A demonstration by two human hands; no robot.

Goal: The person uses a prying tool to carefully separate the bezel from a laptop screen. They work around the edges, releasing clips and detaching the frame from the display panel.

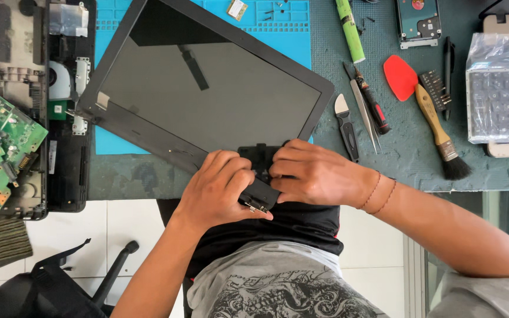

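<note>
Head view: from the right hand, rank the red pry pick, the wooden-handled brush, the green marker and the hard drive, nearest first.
From the right hand:
1. Red pry pick, above and to its right on the mat.
2. Wooden-handled brush, further right, bristles toward the table edge.
3. Green marker, at the top, above the hand.
4. Hard drive, top right corner area.

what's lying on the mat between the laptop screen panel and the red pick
In the head view, between the screen panel and the red pick: a black-handled scraper, tweezers and a red-and-black tool.
</note>
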